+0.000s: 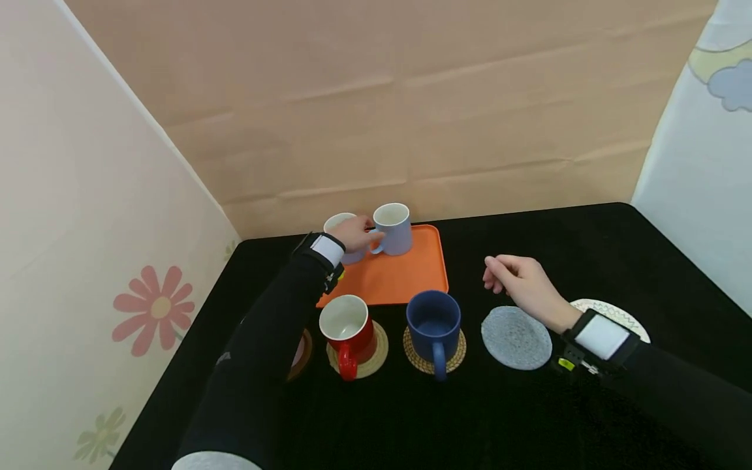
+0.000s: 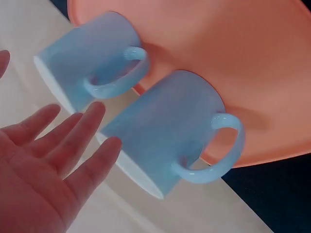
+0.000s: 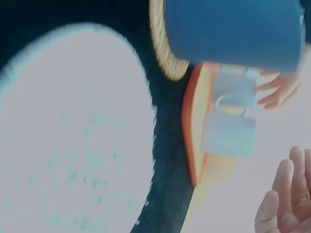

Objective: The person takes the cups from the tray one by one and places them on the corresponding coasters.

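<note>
Two light blue mugs stand side by side at the back of an orange tray (image 1: 393, 281). My left hand (image 1: 354, 234) is over the left mug (image 1: 354, 256), its fingers reaching towards the handle side of the right mug (image 1: 396, 237). In the left wrist view the fingers of the left hand (image 2: 53, 160) are spread near the mug rims, with nothing held. My right hand (image 1: 531, 290) hovers above a grey round coaster (image 1: 516, 343), fingers loosely bent, and holds nothing. In the right wrist view its fingers (image 3: 283, 182) look relaxed.
In front of the tray, a red mug (image 1: 352, 339) and a dark blue mug (image 1: 433, 320) sit on woven coasters. A brown round coaster (image 1: 302, 356) is partly hidden by my left sleeve. A white patterned coaster (image 1: 617, 314) lies behind my right wrist. Walls border the black table.
</note>
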The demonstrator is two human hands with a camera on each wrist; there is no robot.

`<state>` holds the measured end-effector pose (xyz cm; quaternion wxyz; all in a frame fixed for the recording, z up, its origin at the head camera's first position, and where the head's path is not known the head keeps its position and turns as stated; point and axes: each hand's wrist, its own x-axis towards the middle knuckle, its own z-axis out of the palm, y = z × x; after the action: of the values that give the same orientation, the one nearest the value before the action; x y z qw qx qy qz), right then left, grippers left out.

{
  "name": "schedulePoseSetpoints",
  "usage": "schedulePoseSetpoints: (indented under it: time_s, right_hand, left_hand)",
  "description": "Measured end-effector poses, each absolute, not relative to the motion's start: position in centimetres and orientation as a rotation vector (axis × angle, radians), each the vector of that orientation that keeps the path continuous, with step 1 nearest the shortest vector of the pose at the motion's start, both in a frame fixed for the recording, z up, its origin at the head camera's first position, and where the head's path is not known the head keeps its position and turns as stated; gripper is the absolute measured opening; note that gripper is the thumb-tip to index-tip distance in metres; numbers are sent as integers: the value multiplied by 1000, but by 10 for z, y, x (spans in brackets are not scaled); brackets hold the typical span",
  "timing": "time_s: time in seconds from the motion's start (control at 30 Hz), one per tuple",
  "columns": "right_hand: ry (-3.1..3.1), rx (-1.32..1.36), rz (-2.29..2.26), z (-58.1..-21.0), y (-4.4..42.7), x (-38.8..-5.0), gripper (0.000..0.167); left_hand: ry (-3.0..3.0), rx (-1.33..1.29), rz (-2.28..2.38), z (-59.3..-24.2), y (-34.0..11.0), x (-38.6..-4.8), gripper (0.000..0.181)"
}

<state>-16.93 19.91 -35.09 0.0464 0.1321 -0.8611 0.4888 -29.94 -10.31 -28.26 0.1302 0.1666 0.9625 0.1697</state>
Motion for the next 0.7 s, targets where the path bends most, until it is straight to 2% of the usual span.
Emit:
schedulePoseSetpoints:
  time_s: [0.13,0.27,0.53,0.7]
  right_hand:
    - [-2695,365,1368,-354,195,-189,44]
    - [-2708,369,1277,-354,190,-198,43]
    - [-2728,373,1270,-347,183,-204,42]
    - [-2738,361,1267,-346,183,-203,42]
  left_hand:
    - [2778,409,433,-287,-99,-302,56]
    - [2719,338,397,-288,-97,-306,58]
    - [2664,242,479,-296,-95,-319,38]
    - [2648,164,480,-319,-82,-331,30]
